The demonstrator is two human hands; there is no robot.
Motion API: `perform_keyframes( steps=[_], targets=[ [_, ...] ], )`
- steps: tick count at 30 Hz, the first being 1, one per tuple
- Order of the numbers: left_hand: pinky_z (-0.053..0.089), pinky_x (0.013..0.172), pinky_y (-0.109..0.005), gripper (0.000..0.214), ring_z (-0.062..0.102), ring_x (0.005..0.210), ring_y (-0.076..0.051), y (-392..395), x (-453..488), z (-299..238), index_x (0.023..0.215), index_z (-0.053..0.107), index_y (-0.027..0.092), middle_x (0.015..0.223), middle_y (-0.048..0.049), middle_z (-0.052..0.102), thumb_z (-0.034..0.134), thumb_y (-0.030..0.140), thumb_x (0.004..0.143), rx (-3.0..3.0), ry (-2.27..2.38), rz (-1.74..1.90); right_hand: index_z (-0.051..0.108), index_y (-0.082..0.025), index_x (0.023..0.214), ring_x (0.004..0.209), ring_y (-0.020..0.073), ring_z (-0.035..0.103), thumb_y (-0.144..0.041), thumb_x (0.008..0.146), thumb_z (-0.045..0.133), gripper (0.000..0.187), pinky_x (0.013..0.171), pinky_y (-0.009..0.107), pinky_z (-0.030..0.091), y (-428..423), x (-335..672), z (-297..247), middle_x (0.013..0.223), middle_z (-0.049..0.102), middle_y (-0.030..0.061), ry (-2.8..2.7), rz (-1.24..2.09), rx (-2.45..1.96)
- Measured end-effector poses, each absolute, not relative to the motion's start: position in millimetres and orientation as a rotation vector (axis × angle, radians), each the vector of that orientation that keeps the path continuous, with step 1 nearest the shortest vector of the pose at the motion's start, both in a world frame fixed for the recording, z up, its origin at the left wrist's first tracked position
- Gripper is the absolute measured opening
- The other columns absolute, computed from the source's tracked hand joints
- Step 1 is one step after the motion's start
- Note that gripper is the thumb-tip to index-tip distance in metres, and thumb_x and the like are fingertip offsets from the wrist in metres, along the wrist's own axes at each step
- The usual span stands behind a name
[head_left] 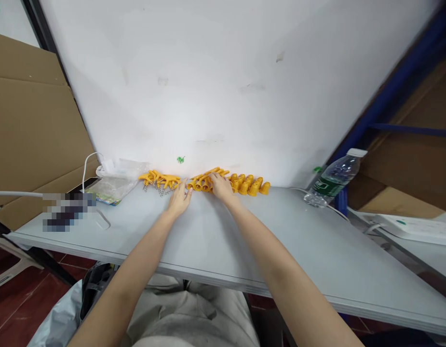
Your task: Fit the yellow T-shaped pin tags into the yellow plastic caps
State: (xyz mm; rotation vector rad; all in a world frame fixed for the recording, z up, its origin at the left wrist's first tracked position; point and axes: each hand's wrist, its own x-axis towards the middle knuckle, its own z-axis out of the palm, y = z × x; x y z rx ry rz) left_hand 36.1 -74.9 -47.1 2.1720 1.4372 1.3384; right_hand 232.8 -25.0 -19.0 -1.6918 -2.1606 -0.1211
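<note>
My left hand (179, 200) rests on the table at the left end of a row of small yellow cups (198, 186) lying with their mouths toward me. Its thumb stands apart from the fingers, and nothing shows in it. Over the row's right end lies my right hand (222, 187), fingers stretched out and touching the yellow pieces; it hides part of them. Behind the row, long flat yellow pieces (212, 171) lean near the wall. More yellow cups (250, 185) stand upside down in rows to the right. Left of my hands is a pile of yellow branched pieces with metal chains (159, 180).
A clear plastic bag (112, 188) lies on the grey table (280, 241) at the left, near a white cable (84, 168) and a blurred-out item. A tilted water bottle (333, 178) leans at the right. Behind rises a white wall panel (215, 86); a cardboard sheet (31, 130) stands left.
</note>
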Motion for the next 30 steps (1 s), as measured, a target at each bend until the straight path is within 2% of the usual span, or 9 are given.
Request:
perform_keyframes(
  steps=[5, 8, 12, 16, 20, 24, 30],
  targets=[
    [0.052, 0.084, -0.037, 0.047, 0.061, 0.079, -0.018, -73, 37, -49, 0.139, 0.044, 0.019, 0.112, -0.0113, 0.063, 0.041, 0.04, 0.097, 2.185, 1.416, 1.327, 0.045, -0.019, 0.14, 0.132, 0.035, 0.045, -0.013, 0.089, 0.042, 0.052, 0.111, 0.061, 0.022, -19, 222, -12, 0.151, 0.041, 0.0181, -2.284, -0.143, -1.905],
    [0.052, 0.083, -0.037, 0.046, 0.062, 0.079, -0.018, -72, 36, -49, 0.138, 0.045, 0.019, 0.11, -0.0108, 0.064, 0.042, 0.039, 0.097, 2.193, 1.41, 1.319, 0.045, -0.022, 0.142, 0.141, 0.0388, 0.032, -0.03, 0.091, 0.05, 0.052, 0.111, 0.069, 0.01, -13, 221, -5, 0.154, 0.037, 0.0175, -2.333, 0.008, -1.997],
    [0.052, 0.084, -0.037, 0.045, 0.062, 0.079, -0.018, -73, 36, -49, 0.136, 0.047, 0.019, 0.11, -0.0108, 0.064, 0.042, 0.039, 0.097, 2.196, 1.396, 1.297, 0.037, -0.024, 0.149, 0.147, 0.0385, 0.017, -0.047, 0.091, 0.049, 0.063, 0.111, 0.07, 0.002, -7, 226, 1, 0.16, 0.026, 0.0147, -2.332, 0.197, -2.027],
    [0.052, 0.086, -0.039, 0.044, 0.062, 0.079, -0.018, -72, 36, -49, 0.135, 0.048, 0.019, 0.11, -0.0109, 0.064, 0.042, 0.039, 0.097, 2.197, 1.397, 1.296, 0.036, -0.027, 0.149, 0.148, 0.0364, 0.016, -0.048, 0.095, 0.039, 0.058, 0.109, 0.073, 0.0, -2, 247, 12, 0.159, 0.029, 0.0125, -2.244, 0.174, -1.953],
    [0.052, 0.085, -0.039, 0.043, 0.063, 0.08, -0.019, -72, 36, -50, 0.136, 0.047, 0.018, 0.111, -0.0113, 0.064, 0.042, 0.035, 0.096, 2.209, 1.396, 1.276, 0.04, -0.021, 0.146, 0.148, 0.035, 0.015, -0.036, 0.094, 0.041, 0.054, 0.109, 0.073, -0.007, -4, 290, 22, 0.16, 0.027, 0.0138, -2.059, -0.029, -1.953],
    [0.052, 0.085, -0.038, 0.043, 0.063, 0.081, -0.019, -72, 37, -51, 0.136, 0.046, 0.018, 0.112, -0.0112, 0.064, 0.042, 0.032, 0.096, 2.202, 1.402, 1.263, 0.04, -0.015, 0.146, 0.147, 0.0343, 0.018, -0.027, 0.092, 0.041, 0.055, 0.109, 0.074, -0.002, -13, 336, 13, 0.159, 0.027, 0.0166, -1.815, -0.192, -2.04],
    [0.052, 0.083, -0.037, 0.043, 0.063, 0.081, -0.018, -73, 37, -52, 0.137, 0.044, 0.019, 0.111, -0.0105, 0.064, 0.042, 0.032, 0.096, 2.208, 1.412, 1.229, 0.052, -0.023, 0.139, 0.142, 0.0352, 0.03, -0.032, 0.095, 0.036, 0.047, 0.107, 0.077, 0.009, -26, 364, -29, 0.154, 0.04, 0.0115, -1.812, -0.312, -2.012]
  ],
)
